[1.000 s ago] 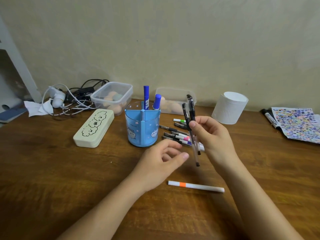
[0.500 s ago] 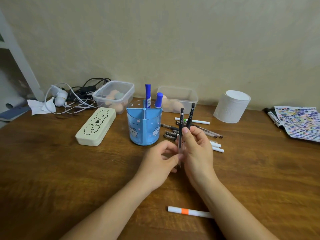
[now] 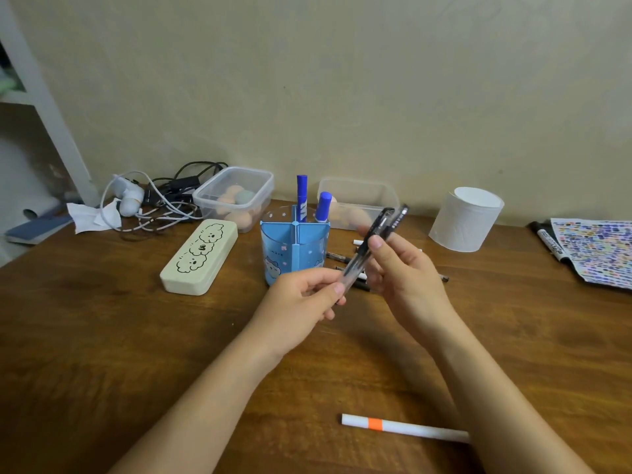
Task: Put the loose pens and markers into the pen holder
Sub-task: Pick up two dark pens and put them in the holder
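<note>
Bare wooden desk [image 3: 102,336] lies open in front of the blue divided plastic pen holder [image 3: 295,249], which stands well back from the near edge. Just right of the holder, both hands grip two black clear-barrelled pens [image 3: 371,249]: the right hand [image 3: 403,271] pinches mid-barrel, the left hand [image 3: 301,302] closes on the lower tips. Half a second ago the pens stood upright; now they tilt, caps up-right, tips down-left. A white orange-banded marker [image 3: 403,427] lies nearer.
</note>
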